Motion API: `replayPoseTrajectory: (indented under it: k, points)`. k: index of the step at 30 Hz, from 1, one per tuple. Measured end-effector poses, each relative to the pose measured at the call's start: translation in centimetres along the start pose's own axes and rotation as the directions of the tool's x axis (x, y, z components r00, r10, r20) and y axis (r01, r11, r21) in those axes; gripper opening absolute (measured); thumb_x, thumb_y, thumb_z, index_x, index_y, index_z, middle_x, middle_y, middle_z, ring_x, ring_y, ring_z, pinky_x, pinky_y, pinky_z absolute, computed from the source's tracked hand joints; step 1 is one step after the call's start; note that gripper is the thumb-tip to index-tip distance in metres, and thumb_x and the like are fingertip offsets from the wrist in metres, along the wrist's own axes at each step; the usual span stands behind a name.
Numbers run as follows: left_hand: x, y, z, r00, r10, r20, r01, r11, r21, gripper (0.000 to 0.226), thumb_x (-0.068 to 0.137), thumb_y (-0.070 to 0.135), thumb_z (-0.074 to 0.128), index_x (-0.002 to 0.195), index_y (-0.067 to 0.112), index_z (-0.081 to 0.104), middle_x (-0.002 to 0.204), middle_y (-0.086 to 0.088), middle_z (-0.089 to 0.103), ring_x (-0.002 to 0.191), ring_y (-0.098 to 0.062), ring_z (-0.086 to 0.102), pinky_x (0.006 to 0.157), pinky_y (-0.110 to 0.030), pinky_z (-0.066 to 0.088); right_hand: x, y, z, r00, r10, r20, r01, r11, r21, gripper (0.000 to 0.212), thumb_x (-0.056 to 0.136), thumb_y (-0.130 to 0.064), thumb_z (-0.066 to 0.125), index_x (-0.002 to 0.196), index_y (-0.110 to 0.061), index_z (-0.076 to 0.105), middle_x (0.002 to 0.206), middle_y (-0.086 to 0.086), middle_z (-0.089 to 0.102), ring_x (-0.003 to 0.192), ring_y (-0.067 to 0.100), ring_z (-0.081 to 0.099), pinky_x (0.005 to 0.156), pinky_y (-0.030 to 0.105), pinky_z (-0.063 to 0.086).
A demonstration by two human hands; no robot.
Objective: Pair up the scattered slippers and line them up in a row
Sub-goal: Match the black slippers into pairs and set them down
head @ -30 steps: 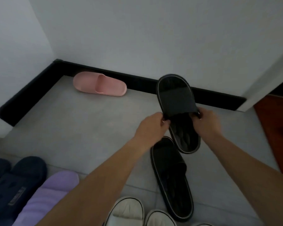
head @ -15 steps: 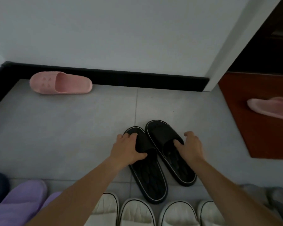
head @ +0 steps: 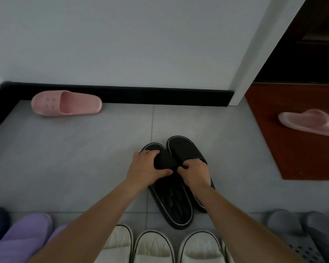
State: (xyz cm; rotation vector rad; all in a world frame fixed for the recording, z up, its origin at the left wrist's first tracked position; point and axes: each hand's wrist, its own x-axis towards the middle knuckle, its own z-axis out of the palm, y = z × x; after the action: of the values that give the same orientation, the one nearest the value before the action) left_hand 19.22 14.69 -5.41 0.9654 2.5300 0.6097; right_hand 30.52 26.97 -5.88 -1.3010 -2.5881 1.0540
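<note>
Left hand (head: 146,168) fingers (head: 148,153) wrap the left black slipper (head: 171,204), right hand (head: 195,172) fingers pinch the right black slipper (head: 184,150).

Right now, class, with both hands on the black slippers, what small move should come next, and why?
Probably lift the black slippers together toward the row of white slippers: the left hand and right hand each grip a strap, and the pair lies side by side, ahead of that row.
</note>
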Motion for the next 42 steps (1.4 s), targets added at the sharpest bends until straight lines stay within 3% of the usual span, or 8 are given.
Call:
replayPoseTrajectory:
  k: [5,7,15,19,26,30,35,42]
  points:
    - [0.6,6.1,-1.1,0.977,0.141,-0.158,-0.176,0.957,-0.231,0.064,0.075,0.050,0.070,0.127,0.016,0.053,0.120,-0.007,0.056,0.109,-0.021,0.050,0.094,-0.031,0.042,0.5,2.2,-7.9,0.992,-0.095,-0.080,0.095,0.995,0.005,0.042,0.073,-0.020,0.064,0.047,-0.013,0.031,0.046,0.002,0.033,0.047,0.019,0.033,0.050,0.032,0.028]
    - [0.5,9.0,-0.9,0.964,0.217,-0.152,-0.251,0.931,-0.265,0.054,0.081,0.037,0.069,0.127,0.014,0.053,0.119,-0.007,0.055,0.097,-0.014,0.052,0.081,-0.019,0.040,-0.1,4.3,-12.1,0.989,-0.093,-0.119,0.093,0.996,0.000,0.041,0.075,-0.020,0.064,0.049,-0.014,0.032,0.048,0.003,0.033,0.047,0.019,0.035,0.050,0.032,0.027]
    - [-0.9,21.7,1.2,0.891,0.436,0.124,-0.441,0.897,0.016,0.055,0.085,0.044,0.061,0.132,0.022,0.044,0.126,0.000,0.054,0.109,-0.017,0.053,0.089,-0.027,0.044,-2.5,12.4,-26.0,0.980,-0.153,-0.126,0.131,0.978,-0.164,0.038,0.073,-0.023,0.065,0.048,-0.013,0.038,0.055,0.007,0.044,0.056,0.021,0.045,0.054,0.036,0.038]
    - [-1.7,30.9,4.2,0.826,0.478,0.299,-0.532,0.837,0.132,0.049,0.082,0.052,0.060,0.120,0.025,0.047,0.114,0.002,0.055,0.094,-0.013,0.053,0.075,-0.027,0.046,-5.1,18.9,-32.5,0.981,-0.153,-0.119,0.127,0.971,-0.203,0.036,0.076,-0.025,0.064,0.052,-0.012,0.041,0.061,0.015,0.052,0.055,0.026,0.048,0.050,0.032,0.033]
    - [-4.7,51.2,14.9,0.725,0.561,0.400,-0.586,0.807,-0.072,0.055,0.082,0.050,0.062,0.128,0.028,0.041,0.124,0.004,0.051,0.092,-0.006,0.054,0.067,-0.021,0.047,-9.0,36.2,-47.4,0.981,0.049,-0.187,-0.093,0.968,-0.234,0.029,0.076,-0.023,0.065,0.054,-0.013,0.048,0.061,0.001,0.051,0.062,0.022,0.054,0.058,0.034,0.046]
    - [-6.3,57.7,20.7,0.689,0.551,0.471,-0.637,0.770,0.031,0.067,0.083,0.059,0.050,0.140,0.034,0.023,0.134,0.007,0.040,0.109,-0.014,0.053,0.078,-0.031,0.045,-10.5,49.9,-54.7,0.884,0.289,-0.367,-0.358,0.924,-0.136,0.013,0.084,-0.022,0.060,0.073,-0.015,0.062,0.082,0.006,0.062,0.080,0.026,0.060,0.068,0.031,0.047]
    - [-3.9,60.3,24.4,0.753,0.473,0.457,-0.578,0.807,0.118,0.067,0.086,0.057,0.049,0.142,0.031,0.023,0.139,0.004,0.041,0.119,-0.018,0.051,0.092,-0.034,0.045,-12.2,61.9,-59.7,0.691,0.484,-0.537,-0.594,0.803,-0.041,0.010,0.082,-0.026,0.061,0.078,-0.017,0.064,0.085,0.007,0.063,0.082,0.030,0.059,0.067,0.035,0.050]
    - [0.4,63.3,27.4,0.834,0.387,0.392,-0.458,0.883,0.102,0.059,0.087,0.048,0.055,0.138,0.026,0.036,0.131,0.001,0.052,0.114,-0.018,0.053,0.088,-0.034,0.046,-11.3,69.7,-64.0,0.589,0.573,-0.570,-0.717,0.696,-0.042,0.012,0.086,-0.022,0.054,0.088,-0.018,0.065,0.100,0.012,0.063,0.094,0.034,0.059,0.070,0.035,0.047]
